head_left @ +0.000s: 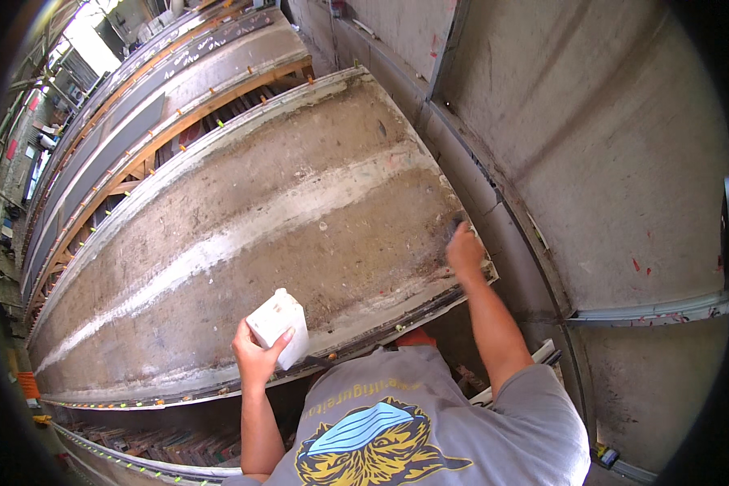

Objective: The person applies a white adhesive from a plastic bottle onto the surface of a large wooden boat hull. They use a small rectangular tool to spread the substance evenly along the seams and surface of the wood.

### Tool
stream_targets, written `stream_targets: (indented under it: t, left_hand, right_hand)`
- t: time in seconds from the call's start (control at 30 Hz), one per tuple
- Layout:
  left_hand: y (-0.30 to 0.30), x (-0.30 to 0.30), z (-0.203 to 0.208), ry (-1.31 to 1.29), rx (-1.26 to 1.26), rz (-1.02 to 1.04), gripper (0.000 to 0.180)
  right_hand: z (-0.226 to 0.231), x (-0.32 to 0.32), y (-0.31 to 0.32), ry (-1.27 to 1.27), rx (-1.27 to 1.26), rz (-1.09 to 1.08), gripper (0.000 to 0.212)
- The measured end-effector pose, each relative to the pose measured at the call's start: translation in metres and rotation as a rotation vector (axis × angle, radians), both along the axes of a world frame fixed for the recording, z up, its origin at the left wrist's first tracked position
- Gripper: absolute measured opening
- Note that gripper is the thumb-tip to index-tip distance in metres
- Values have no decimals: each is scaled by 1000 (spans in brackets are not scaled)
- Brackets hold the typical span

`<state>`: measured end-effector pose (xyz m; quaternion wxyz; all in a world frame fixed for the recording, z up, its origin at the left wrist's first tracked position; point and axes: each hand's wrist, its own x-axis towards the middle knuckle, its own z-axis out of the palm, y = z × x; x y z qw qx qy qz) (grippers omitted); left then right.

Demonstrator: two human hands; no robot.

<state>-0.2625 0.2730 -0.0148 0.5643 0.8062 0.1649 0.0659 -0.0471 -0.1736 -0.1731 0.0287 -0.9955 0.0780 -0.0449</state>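
Note:
My left hand [255, 352] is closed round a white, box-shaped plastic container [282, 324] with a short neck at its top, held tilted above the near edge of a long worktable. Farther right, my right hand [465, 253] is closed near the table's right end. A small dark thing [457, 219] sticks out beyond its fingers against the surface; its kind is too blurred to tell. The brown, stained tabletop [340, 235] has a pale whitish streak running along its length.
Small green and orange clips line the edges of the table. Beyond it lie more long tables [243, 49] on wooden frames [202, 105]. A concrete wall [583, 162] with a metal rail [652, 312] stands at the right. Stacked boards [170, 447] sit below at the left.

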Motion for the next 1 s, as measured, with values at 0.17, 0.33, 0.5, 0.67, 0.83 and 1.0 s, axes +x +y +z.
stream_targets:
  t: [0.17, 0.33, 0.5, 0.67, 0.83, 1.0]
  left_hand:
    - [15, -8, -11, -10, 5, -12, 57]
    - [17, -6, -8, -25, -36, 17, 56]
    - [17, -2, -12, -19, -23, 23, 55]
    - [7, -3, -13, -21, -1, 63, 55]
    - [-21, 8, -3, -17, 41, 128, 53]
    - [-82, 30, 4, -85, -48, 247, 55]
  right_hand:
    - [-38, 4, 29, 51, -21, 7, 26]
    - [5, -19, 86, 185, 20, 224, 34]
    - [-27, 3, 3, -20, -74, 46, 40]
    - [-10, -29, 25, 47, 66, 338, 47]
    - [45, 92, -25, -29, 232, 608, 44]
    - [-13, 164, -36, -85, 162, 910, 53]
